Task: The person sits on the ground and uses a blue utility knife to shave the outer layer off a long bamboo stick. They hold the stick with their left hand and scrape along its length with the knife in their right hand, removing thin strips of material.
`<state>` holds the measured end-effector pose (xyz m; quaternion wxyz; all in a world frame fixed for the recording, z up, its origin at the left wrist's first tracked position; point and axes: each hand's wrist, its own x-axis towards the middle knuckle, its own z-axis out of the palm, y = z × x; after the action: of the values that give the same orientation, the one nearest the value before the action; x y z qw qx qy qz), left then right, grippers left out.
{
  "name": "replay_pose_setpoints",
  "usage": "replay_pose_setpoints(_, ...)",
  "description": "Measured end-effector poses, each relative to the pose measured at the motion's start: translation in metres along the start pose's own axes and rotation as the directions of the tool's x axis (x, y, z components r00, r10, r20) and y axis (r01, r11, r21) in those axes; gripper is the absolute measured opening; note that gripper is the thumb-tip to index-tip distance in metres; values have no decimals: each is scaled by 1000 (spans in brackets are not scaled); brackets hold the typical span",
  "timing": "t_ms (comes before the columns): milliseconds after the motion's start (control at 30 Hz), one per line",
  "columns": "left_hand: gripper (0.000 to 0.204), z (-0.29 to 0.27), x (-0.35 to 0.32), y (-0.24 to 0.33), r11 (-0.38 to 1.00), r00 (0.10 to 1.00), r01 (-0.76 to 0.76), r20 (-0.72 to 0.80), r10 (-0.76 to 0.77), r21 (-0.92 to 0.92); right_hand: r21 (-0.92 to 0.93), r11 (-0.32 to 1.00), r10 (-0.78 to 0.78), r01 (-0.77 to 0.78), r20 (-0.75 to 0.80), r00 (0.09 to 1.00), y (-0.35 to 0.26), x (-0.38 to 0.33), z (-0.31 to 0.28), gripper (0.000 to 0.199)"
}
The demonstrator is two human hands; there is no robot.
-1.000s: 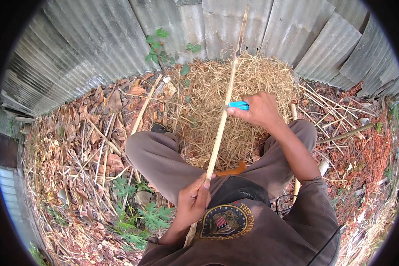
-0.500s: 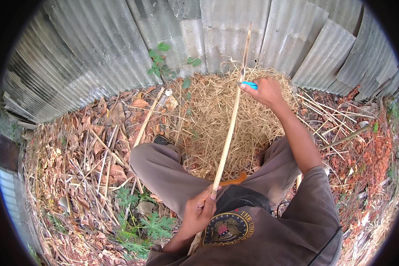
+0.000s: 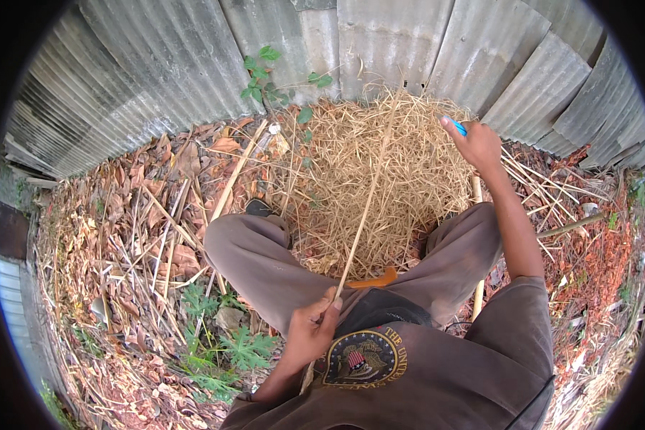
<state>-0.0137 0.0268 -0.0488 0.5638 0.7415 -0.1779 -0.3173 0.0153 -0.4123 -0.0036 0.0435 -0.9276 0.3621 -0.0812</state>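
Note:
My left hand (image 3: 312, 331), near my lap, is closed around a long, thin pale strip (image 3: 369, 204) that looks like split bamboo. The strip slants up and away over a heap of straw-coloured shavings (image 3: 423, 168), and its lower end runs back beside my left forearm. Farther out on the right, my right hand (image 3: 480, 149) grips a bright blue handle (image 3: 454, 127), seemingly of a knife; its blade cannot be made out. A gap separates this hand from the strip. An orange curved object (image 3: 373, 278) rests at my lap between my thighs.
Corrugated metal sheets (image 3: 394, 43) stand as a fence beyond the shavings. Dry leaves (image 3: 186, 183) and a pale stick (image 3: 239, 172) lie left. Green plants (image 3: 247, 347) grow by my left knee. Thin sticks (image 3: 545, 175) and a pale pole (image 3: 478, 287) are on the right.
My right hand with the blue-handled tool has moved right, away from the strip. The strip has turned to show a narrower side, and its far end sits lower. My right knee has shifted outward.

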Motion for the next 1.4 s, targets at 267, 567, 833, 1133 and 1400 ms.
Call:
replay_pose_setpoints(267, 26, 3, 34, 39, 952, 998, -14, -62, -5, -306, 458, 688, -592, 563, -95, 800, -104, -171, 38, 63)
replay_pose_setpoints(567, 26, 6, 17, 36, 945, 998, -39, -60, 21, -323, 313, 730, -613, 607, -93, 785, -108, -153, 27, 69)
replay_pose_setpoints(833, 22, 1, -1, 36, 983, 998, -59, -36, 53, -175, 312, 834, -466, 454, -42, 884, -94, -112, 22, 78)
replay_pose_setpoints(1133, 26, 0, -12, 26, 984, 994, -110, -12, 109, -142, 222, 933, -299, 283, 40, 953, -78, -77, 13, 74)
replay_pose_setpoints(1400, 25, -1, -21, 31, 975, 998, -57, -29, 52, -215, 253, 876, -421, 411, -17, 907, -88, -109, 14, 75)
